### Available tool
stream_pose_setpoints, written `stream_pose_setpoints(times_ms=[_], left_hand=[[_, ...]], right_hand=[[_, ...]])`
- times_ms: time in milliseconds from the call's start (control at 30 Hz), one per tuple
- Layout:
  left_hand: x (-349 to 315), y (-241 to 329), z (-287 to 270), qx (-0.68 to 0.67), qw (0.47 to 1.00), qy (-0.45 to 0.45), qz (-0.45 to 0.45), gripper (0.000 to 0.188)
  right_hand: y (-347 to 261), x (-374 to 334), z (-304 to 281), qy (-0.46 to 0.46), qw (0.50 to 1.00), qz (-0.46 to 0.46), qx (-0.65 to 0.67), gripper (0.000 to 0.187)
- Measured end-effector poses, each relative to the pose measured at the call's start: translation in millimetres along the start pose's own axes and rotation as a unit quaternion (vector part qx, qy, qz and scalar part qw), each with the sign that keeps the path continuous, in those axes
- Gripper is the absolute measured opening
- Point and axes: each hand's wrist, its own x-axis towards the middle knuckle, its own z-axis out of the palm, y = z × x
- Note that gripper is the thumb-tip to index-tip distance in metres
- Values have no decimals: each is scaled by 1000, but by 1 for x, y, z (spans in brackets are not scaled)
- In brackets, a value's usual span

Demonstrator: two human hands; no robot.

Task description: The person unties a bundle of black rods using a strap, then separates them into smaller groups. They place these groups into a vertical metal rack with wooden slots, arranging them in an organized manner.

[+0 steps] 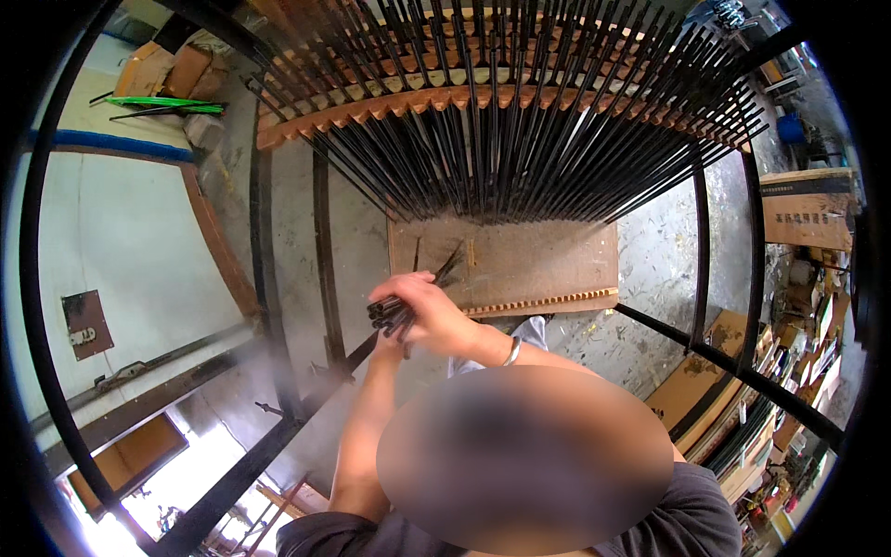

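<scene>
A bundle of thin black rods [388, 314] is gripped in front of me, left of centre, its near ends bunched and its far ends pointing up and right. My right hand [429, 308], with a silver bangle on the wrist, is closed over the top of the bundle. Below it, my left hand [390, 347] is against the bundle's near end, its fingers mostly hidden by the rods and the right hand. Beyond both hands, many more black rods [501, 167] stand in rows in a rack with notched wooden bars [371, 104].
The rods' lower ends meet a brown board [548, 255] with a toothed strip [538, 304] along its near edge. A dark metal frame [325, 269] surrounds the rack. At left is a pale panel [130, 223]; cardboard [807, 209] and stacked boards [742, 427] lie at right.
</scene>
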Motion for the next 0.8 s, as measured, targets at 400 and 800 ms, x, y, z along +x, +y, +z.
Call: stream_pose_setpoints(times_ms=[400, 800], left_hand=[[-18, -14, 61, 70, 997, -10, 35, 32], [-14, -27, 111, 139, 987, -5, 84, 34]], right_hand=[[-16, -42, -66, -81, 996, -45, -13, 111], [-42, -72, -76, -33, 995, -65, -71, 52]])
